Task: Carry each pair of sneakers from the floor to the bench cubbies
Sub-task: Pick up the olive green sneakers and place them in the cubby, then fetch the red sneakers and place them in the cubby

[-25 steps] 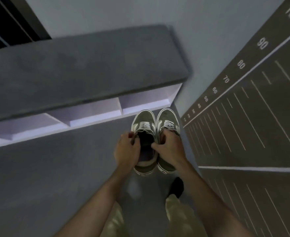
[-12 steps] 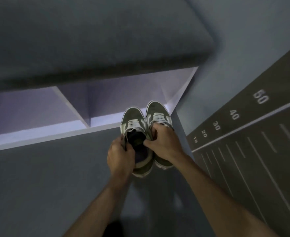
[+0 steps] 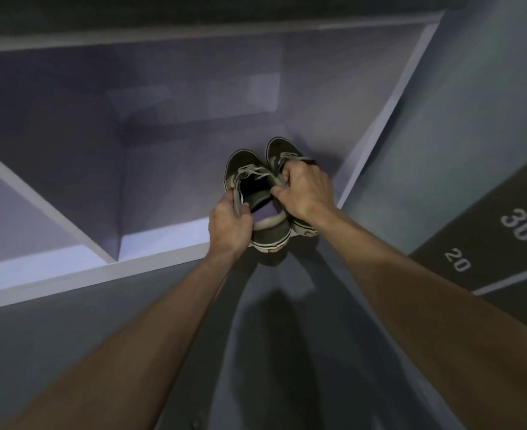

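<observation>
The person is holding a pair of olive-green sneakers [image 3: 257, 181] at the mouth of the rightmost cubby [image 3: 175, 169] of a white bench [image 3: 69, 279]. The sneakers are sitting side by side, touching each other, toes pointing into the cubby and heels hanging out past its front edge. Whether the soles are resting on the cubby's bottom board or hanging just above it cannot be told.

The left hand [image 3: 229, 226] is gripping the left sneaker [image 3: 242, 161] by the rim of its opening, fingers curled round the outer side and thumb tucking inside. The right hand [image 3: 307, 193] is covering the laces and opening of the right sneaker [image 3: 279, 147], fingers curled down over it and thumb pinching in where the two sneakers are meeting. Both forearms are reaching toward the cubby from the bottom of the view.

A slanting white divider [image 3: 38, 198] is closing the cubby on its left side, and another compartment is showing beyond it. A grey floor [image 3: 69, 352] is running in front of the cubby, and the shadows of the arms are falling on it below the sneakers' heels. To the right of the cubby a grey wall [image 3: 473, 119] is standing, and near it a dark mat [image 3: 488, 259] is lying with the white numbers 20 and 30 on it.
</observation>
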A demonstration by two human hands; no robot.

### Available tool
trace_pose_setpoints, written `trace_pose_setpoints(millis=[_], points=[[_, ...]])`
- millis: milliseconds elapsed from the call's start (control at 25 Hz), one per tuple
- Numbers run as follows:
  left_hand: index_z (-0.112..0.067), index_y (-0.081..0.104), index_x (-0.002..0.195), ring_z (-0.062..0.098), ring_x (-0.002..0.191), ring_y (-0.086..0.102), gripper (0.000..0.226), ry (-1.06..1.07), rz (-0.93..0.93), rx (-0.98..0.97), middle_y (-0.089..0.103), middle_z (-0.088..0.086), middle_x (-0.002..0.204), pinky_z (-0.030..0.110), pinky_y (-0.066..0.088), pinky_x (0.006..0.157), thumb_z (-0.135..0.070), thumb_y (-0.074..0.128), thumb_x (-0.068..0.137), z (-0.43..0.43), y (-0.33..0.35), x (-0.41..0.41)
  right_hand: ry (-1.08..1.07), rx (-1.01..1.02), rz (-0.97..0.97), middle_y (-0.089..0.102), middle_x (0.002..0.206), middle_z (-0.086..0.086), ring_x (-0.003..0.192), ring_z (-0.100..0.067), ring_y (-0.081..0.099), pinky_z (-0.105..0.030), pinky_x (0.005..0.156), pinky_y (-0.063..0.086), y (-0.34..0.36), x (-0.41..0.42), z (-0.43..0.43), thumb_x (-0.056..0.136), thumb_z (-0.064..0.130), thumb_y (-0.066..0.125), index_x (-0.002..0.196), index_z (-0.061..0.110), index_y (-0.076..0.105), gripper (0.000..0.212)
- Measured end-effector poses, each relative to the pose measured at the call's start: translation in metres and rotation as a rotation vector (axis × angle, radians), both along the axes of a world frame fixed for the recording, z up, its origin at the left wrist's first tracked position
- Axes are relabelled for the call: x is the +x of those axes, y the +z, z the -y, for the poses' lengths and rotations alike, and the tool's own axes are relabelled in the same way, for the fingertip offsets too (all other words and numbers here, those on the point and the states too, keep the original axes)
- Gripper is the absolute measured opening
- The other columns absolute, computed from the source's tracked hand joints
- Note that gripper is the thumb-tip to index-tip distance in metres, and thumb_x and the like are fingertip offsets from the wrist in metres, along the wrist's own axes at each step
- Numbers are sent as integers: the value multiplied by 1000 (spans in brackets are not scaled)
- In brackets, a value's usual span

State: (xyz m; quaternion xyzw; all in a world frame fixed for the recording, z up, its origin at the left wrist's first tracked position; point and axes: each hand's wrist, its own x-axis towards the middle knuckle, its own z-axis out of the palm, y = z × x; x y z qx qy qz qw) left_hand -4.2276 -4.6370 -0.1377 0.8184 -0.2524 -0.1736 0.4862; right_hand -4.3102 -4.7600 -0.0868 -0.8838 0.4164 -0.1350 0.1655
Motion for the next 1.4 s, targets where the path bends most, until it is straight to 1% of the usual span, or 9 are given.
trace_pose_setpoints(millis=[280, 400, 560, 800, 880, 1001, 1121, 1241, 1401], points=[[-10, 58, 127, 26, 105, 62, 31, 27, 109, -36, 66, 10, 118, 36, 51, 93, -12, 46, 99, 33, -31, 16, 1, -31, 5, 70, 103, -9, 98, -33, 63, -33, 76, 44, -39, 15, 13, 90, 37, 65, 106, 17, 67, 26], [-10, 59, 124, 26, 97, 63, 32, 69, 151, -46, 67, 10, 112, 32, 51, 83, -8, 43, 96, 43, -36, 20, 61, -19, 8, 70, 101, -10, 96, -34, 62, -34, 73, 42, -46, 8, 7, 94, 29, 54, 107, 16, 64, 21], [-11, 62, 119, 24, 92, 63, 30, 47, 156, -47, 68, 9, 107, 26, 45, 75, -5, 45, 95, 50, -34, 29, 122, -73, -93, 68, 101, -11, 96, -35, 61, -34, 71, 39, -45, -4, 0, 87, 21, 55, 119, 16, 56, 32], [-16, 60, 123, 24, 85, 62, 26, 19, 127, -11, 68, 7, 105, 28, 45, 72, -21, 45, 102, 49, -32, 33, 131, -90, -155, 68, 101, -13, 96, -36, 62, -33, 75, 36, -42, -3, 1, 82, 12, 58, 122, 15, 54, 40], [-18, 55, 127, 24, 92, 63, 32, -40, 93, -4, 67, 5, 109, 35, 52, 78, -33, 42, 103, 39, -34, 27, 129, -73, -114, 68, 103, -10, 100, -34, 60, -35, 82, 40, -42, -7, -5, 79, 10, 57, 122, 15, 55, 43], [-20, 47, 141, 25, 117, 59, 49, -60, 117, 76, 59, 6, 135, 43, 51, 96, -46, 43, 100, -1, -20, 10, 174, -24, 11, 64, 120, -6, 112, -29, 56, -39, 92, 45, -27, -20, -26, 79, 7, 57, 135, 15, 52, 56], [-22, 48, 142, 19, 118, 58, 52, -14, 183, 158, 55, -1, 141, 39, 49, 98, -42, 55, 94, -60, 36, -1, 249, 130, 46, 50, 143, -8, 132, -24, 43, -42, 111, 35, 27, -32, -72, 86, 12, 60, 146, 13, 43, 62], [-26, 53, 136, 11, 106, 61, 46, 35, 127, 174, 59, -10, 134, 35, 50, 92, -38, 60, 92, -142, 147, -22, 358, 217, 70, 52, 142, -7, 130, -24, 46, -41, 108, 39, 129, -47, -141, 88, 15, 64, 143, 11, 47, 58], [-27, 56, 133, 17, 112, 61, 45, 161, 127, 329, 61, -7, 133, 37, 51, 92, -39, 61, 90, -268, 343, -67, 549, 320, -53, 49, 144, -4, 132, -21, 43, -33, 109, 33, 322, -68, -245, 90, 19, 61, 144, 14, 45, 57]])
